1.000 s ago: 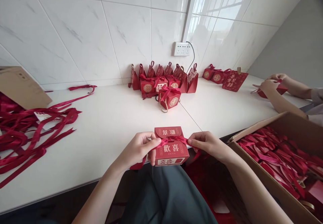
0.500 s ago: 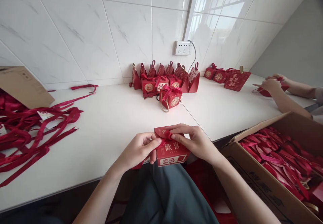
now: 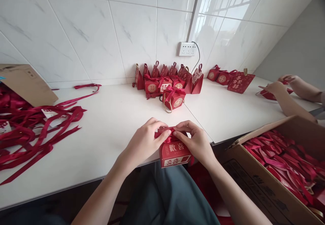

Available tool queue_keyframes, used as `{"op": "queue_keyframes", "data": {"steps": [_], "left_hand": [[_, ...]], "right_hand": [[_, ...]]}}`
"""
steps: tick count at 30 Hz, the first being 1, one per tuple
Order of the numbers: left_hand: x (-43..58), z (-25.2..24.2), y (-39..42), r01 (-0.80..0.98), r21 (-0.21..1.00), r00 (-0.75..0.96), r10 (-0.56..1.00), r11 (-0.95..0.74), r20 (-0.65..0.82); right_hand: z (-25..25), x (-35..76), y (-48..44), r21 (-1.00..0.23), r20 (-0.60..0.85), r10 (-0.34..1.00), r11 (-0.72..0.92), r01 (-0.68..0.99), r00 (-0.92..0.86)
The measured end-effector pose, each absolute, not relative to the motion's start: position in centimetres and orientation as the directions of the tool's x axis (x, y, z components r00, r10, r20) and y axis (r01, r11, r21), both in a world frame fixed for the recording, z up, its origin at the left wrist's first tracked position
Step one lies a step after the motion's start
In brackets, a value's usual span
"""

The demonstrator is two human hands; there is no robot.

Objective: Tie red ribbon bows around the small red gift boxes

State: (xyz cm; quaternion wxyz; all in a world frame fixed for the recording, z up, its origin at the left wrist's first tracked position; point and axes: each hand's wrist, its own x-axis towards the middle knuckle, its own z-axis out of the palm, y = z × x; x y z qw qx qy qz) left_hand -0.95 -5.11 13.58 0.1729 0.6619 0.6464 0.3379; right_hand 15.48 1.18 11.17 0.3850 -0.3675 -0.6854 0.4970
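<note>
A small red gift box (image 3: 174, 152) with gold characters sits at the near edge of the white table (image 3: 109, 130), just above my lap. A red ribbon (image 3: 169, 134) crosses its top. My left hand (image 3: 145, 140) and my right hand (image 3: 195, 139) meet over the box, both with fingers pinched on the ribbon at its middle.
Finished red boxes (image 3: 169, 84) cluster at the wall under a socket (image 3: 186, 48). Loose red ribbons (image 3: 33, 127) and a cardboard flap (image 3: 26, 83) lie at left. A cardboard carton of ribbons (image 3: 281, 171) stands at right. Another person's hands (image 3: 280, 89) work at far right.
My hands, first pulling the ribbon ends apart, have come together over the top of the box. The box has shifted slightly toward me.
</note>
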Motion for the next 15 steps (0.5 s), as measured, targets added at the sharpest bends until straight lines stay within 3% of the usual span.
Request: {"op": "queue_keyframes", "data": {"steps": [9, 15], "left_hand": [[-0.7, 13.4, -4.2, 0.658, 0.739, -0.075, 0.963, -0.146, 0.258], [-2.1, 14.4, -5.2, 0.655, 0.755, -0.031, 0.999, -0.008, 0.037]], "right_hand": [[11.3, 15.7, 1.6, -0.943, 0.173, 0.860, 0.285, 0.172, -0.480], [11.4, 15.6, 1.4, -0.924, 0.180, 0.854, 0.317, 0.214, -0.489]]}}
